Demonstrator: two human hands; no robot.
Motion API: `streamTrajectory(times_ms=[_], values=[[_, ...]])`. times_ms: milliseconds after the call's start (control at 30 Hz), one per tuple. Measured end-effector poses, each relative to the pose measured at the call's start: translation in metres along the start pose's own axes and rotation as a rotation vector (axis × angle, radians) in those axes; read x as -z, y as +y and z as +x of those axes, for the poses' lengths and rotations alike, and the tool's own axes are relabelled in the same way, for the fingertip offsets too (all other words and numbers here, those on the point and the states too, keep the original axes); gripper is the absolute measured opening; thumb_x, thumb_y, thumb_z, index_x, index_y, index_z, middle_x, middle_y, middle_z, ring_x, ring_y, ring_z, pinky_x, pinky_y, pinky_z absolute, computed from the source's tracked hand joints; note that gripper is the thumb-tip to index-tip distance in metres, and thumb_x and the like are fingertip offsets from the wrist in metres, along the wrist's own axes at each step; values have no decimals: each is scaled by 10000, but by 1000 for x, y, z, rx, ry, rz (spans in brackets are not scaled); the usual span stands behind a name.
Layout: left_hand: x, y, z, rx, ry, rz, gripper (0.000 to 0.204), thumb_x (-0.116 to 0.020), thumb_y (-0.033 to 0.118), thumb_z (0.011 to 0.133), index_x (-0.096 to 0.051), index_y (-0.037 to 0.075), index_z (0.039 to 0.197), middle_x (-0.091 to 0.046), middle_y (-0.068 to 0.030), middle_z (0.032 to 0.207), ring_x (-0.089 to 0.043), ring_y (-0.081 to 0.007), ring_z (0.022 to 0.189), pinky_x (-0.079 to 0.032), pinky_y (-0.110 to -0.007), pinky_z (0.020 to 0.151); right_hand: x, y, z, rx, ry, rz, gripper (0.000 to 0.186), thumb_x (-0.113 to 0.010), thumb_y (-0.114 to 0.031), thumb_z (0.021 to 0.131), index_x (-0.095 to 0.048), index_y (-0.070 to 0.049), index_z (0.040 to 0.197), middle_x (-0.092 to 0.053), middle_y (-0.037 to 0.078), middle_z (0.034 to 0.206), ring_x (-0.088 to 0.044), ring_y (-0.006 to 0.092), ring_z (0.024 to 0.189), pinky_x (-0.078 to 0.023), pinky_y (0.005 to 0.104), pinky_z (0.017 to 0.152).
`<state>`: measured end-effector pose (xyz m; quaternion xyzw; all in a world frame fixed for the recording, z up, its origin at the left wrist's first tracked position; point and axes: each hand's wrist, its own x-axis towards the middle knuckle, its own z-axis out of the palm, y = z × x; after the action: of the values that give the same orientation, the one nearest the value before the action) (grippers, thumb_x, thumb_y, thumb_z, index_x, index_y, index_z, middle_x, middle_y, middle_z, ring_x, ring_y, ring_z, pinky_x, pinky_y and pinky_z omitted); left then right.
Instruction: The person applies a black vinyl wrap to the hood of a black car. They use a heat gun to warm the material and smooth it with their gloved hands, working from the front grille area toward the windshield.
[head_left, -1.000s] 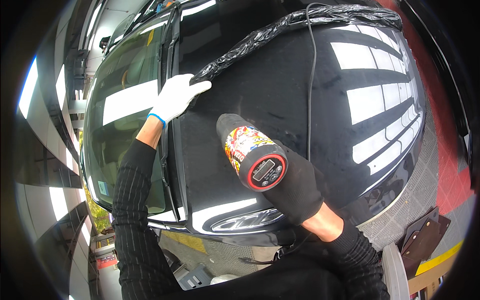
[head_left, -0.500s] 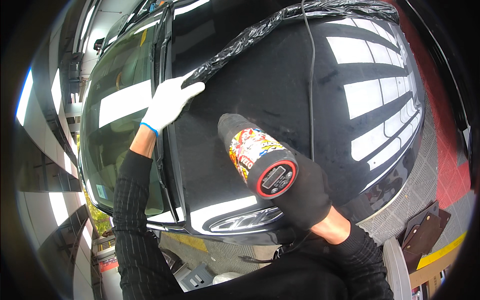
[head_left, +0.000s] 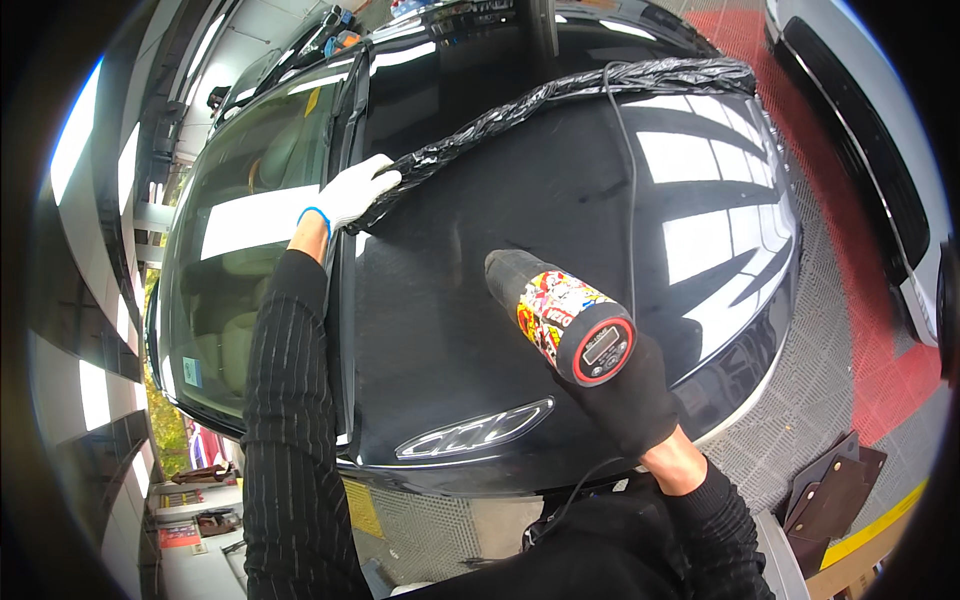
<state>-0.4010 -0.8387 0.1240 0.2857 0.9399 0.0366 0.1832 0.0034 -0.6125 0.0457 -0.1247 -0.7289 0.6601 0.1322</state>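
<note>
1. Heat gun (head_left: 560, 314), black and cylindrical-bodied, with a multicoloured graphic wrap and a red-ringed rear display: located over the glossy black car hood (head_left: 430, 330), in front of the person. Clearance from the hood cannot be told.
2. Long axis: slanted from rear end at lower right to nozzle at upper left. The nozzle points away from the person, leftward and down; the display end faces the camera.
3. Right hand (head_left: 628, 395), in a black knit glove: grip clamped on the heat gun; the handle is hidden beneath it.
4. Left hand (head_left: 360, 192), in a white glove with blue cuff edging: grip closed on the near end of a long strip of crumpled, shiny black plastic film (head_left: 550, 94).
5. Film long axis: from the left hand to the upper right, across the hood.
6. Thin dark grey cord (head_left: 633, 190): crosses the film and hood.
</note>
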Motion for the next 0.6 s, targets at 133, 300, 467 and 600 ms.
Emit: streamTrajectory(times_ms=[133,300,467,600], values=[[-3,-5,16,-40,43,209,387,-593,329,1054,-665,37,1298,-730,-186,1246,-672,-390,1197,-497,-445,1054,8,-1,-17,17,28,-77,448,-875,-206,883,-701,-34,1259,-788,181,1127,-783,334,1039,-624,379,882],[-19,-13,19,-229,151,-17,460,-588,221,1021,-594,82,1460,-680,-183,1407,-626,-363,1333,-468,-414,1141,13,-12,-30,18,47,-146,473,-888,-185,861,-712,7,1256,-796,185,1094,-788,299,1012,-623,374,865],[-39,3,25,-10,286,257,338,-531,176,1008,-614,89,1323,-682,-227,1293,-629,-448,1248,-496,-520,1068,17,-22,-23,-43,35,-139,501,-903,-124,825,-707,76,1241,-805,177,1066,-795,233,963,-632,351,837],[-69,17,28,-132,543,424,396,-538,121,969,-618,74,1354,-669,-204,1226,-650,-405,1150,-515,-528,983,27,-16,-7,-64,-16,-116,530,-929,-156,811,-699,77,1228,-802,181,1078,-798,236,978,-647,350,843]])
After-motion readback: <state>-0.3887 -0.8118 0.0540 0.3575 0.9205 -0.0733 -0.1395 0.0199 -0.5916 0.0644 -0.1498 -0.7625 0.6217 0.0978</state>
